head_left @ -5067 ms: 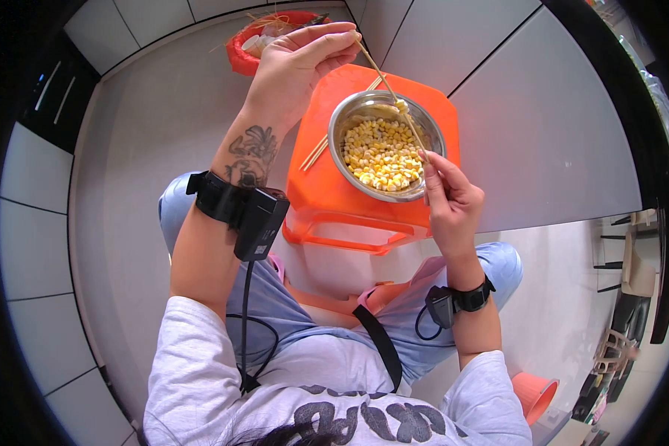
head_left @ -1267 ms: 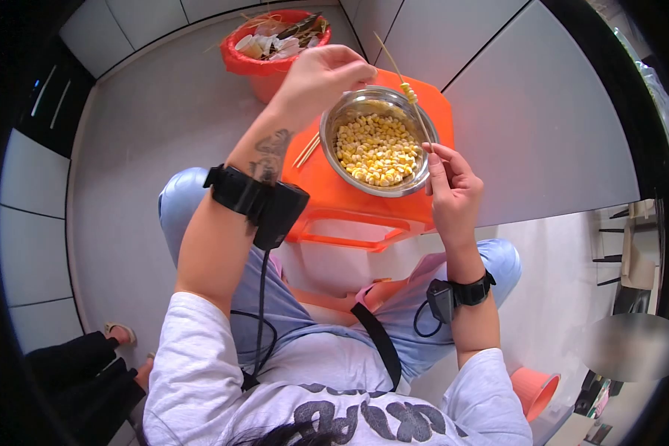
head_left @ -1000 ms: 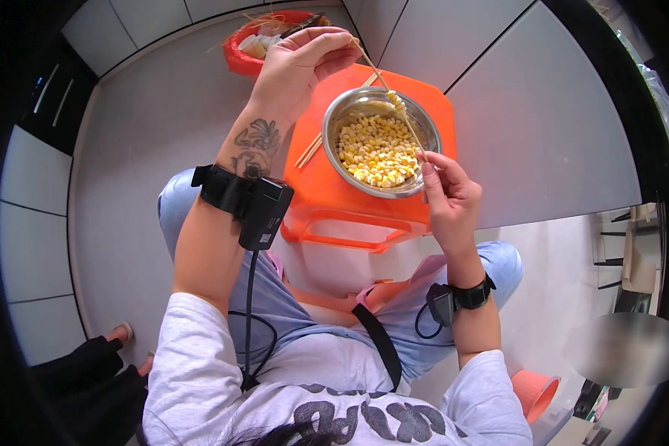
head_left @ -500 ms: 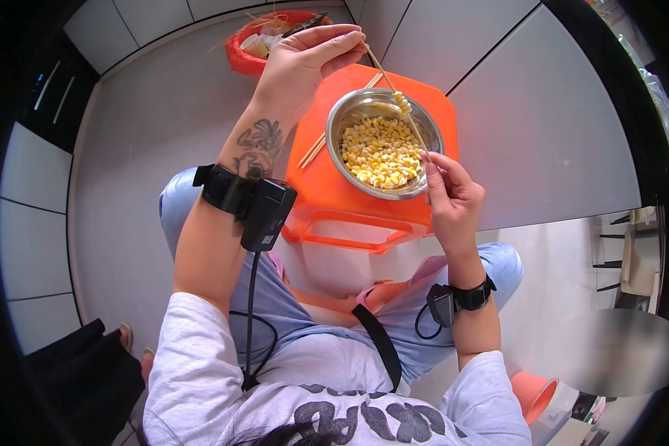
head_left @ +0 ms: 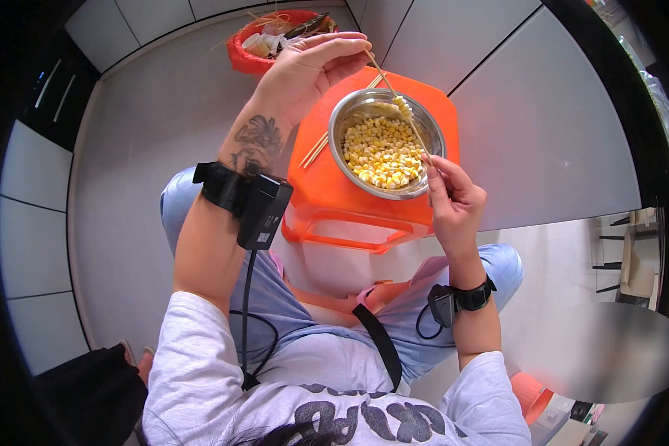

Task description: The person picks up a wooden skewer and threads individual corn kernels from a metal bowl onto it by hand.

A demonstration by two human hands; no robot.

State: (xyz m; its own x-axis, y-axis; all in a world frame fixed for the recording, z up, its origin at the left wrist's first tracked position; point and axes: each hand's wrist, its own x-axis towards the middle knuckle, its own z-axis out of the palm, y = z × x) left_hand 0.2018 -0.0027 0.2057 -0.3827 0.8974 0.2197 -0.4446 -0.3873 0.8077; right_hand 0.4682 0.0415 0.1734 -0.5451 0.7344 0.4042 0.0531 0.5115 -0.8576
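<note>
A thin wooden skewer (head_left: 383, 72) spans the steel bowl (head_left: 336, 152) at a slant, with several yellow corn kernels threaded near its middle. My left hand (head_left: 316, 65) pinches its far end above the stool's back edge. At the near end, by the bowl's right rim, the fingertips of my right hand (head_left: 457, 197) are closed on the same skewer. Loose corn kernels (head_left: 379, 149) cover the bowl's bottom. The bowl stands on an orange plastic stool (head_left: 320, 201). More bare skewers (head_left: 316, 151) lie on the stool, partly under the bowl's left side.
Behind the stool is a red-lined bin (head_left: 247, 61) full of scraps. A grey cabinet panel (head_left: 550, 126) rises close on the right. A person in black clothing (head_left: 97, 394) is at lower left. An orange-pink bucket (head_left: 529, 398) stands at lower right.
My left hand has come slightly down and to the right with the skewer's far end. My right hand has barely moved. At lower left, the person's dark clothing has shifted.
</note>
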